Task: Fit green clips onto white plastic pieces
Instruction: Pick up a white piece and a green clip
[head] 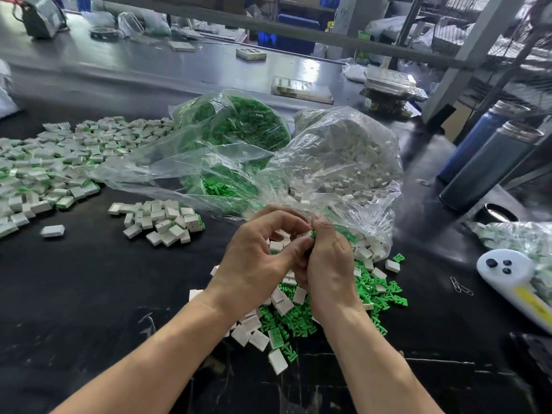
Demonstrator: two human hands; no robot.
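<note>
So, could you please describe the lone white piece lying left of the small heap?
Start at the big spread of finished pieces on the table's left. Nearer the person sits a small heap. The lone white piece lies left of it, touching nothing.

text: none readable | yellow label (530,300) on white device (507,273): print too blurred | green-white box (363,37) at back: too far, no letters clear | no nrs, no brands

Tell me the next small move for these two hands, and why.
Probably press the green clip home. The left hand and right hand meet fingertip to fingertip above the loose pile, with only a sliver of green showing between them, so the fit looks unfinished. The white piece itself is hidden.
</note>
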